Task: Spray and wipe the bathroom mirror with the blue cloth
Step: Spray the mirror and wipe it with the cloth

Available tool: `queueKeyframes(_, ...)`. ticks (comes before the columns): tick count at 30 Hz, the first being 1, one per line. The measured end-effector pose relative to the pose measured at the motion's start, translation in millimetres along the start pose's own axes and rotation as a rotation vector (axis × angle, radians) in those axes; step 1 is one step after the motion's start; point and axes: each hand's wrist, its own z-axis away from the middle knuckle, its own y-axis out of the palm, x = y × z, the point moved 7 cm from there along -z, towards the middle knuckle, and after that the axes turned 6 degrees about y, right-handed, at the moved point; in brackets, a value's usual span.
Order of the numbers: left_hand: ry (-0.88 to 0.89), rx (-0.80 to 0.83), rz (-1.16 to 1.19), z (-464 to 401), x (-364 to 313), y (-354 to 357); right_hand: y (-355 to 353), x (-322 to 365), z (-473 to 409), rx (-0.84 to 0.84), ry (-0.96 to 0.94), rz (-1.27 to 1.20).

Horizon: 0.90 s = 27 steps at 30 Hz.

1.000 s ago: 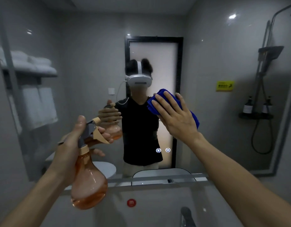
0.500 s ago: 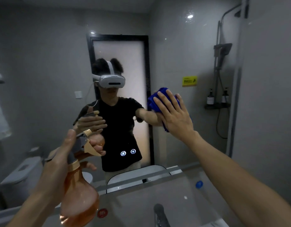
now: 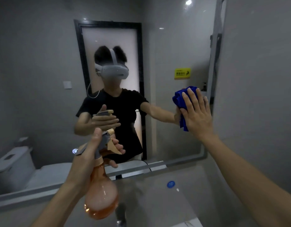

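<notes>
Blue cloth (image 3: 179,100) mostly hidden under the flat right hand (image 3: 196,115), faucet (image 3: 121,215) blurred and cut by the bottom edge, yellow sign (image 3: 182,73) text unreadable, toilet (image 3: 12,167) cut off at left.

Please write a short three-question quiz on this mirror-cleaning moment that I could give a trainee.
1. Which hand presses the blue cloth against the mirror?
2. True or false: the left hand grips the orange spray bottle.
3. The right hand's fingers are: A) straight on the cloth, B) curled in a fist.

Key: 1. The right hand. 2. True. 3. A.
</notes>
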Motion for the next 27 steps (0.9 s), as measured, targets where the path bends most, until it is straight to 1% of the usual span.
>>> queueKeyframes(3, -0.021, 0.002, -0.025, -1.0, 33.3, 41.8, 11.4, -43.4, 17.0, 0.025, 0.019, -0.053)
queueKeyframes(7, -0.068, -0.012, -0.056, 2.3, 80.8, 89.0, 18.3, -83.9, 45.2, 0.050, 0.105, -0.144)
queueKeyframes(9, -0.095, -0.019, -0.075, 3.2, 101.7, 108.7, 23.0, -95.6, 63.9, 0.080, 0.142, -0.232)
queueKeyframes(13, -0.118, -0.045, -0.114, 0.7, 132.5, 137.5, 35.0, -108.1, 98.1, 0.220, 0.322, -0.548)
queueKeyframes(17, -0.133, -0.069, -0.152, -3.2, 148.5, 150.4, 31.1, -103.4, 102.7, 0.236, 0.364, -0.652)
queueKeyframes(20, -0.151, -0.081, -0.143, -2.2, 152.3, 151.6, 25.7, -100.6, 99.7, 0.182, 0.434, -0.692)
queueKeyframes(24, -0.125, -0.078, -0.086, 0.8, 138.5, 140.9, 16.2, -86.4, 89.2, -0.015, 0.504, -0.741)
queueKeyframes(27, -0.085, -0.078, -0.079, 2.1, 121.5, 127.1, 11.2, -60.1, 74.7, -0.140, 0.556, -0.633)
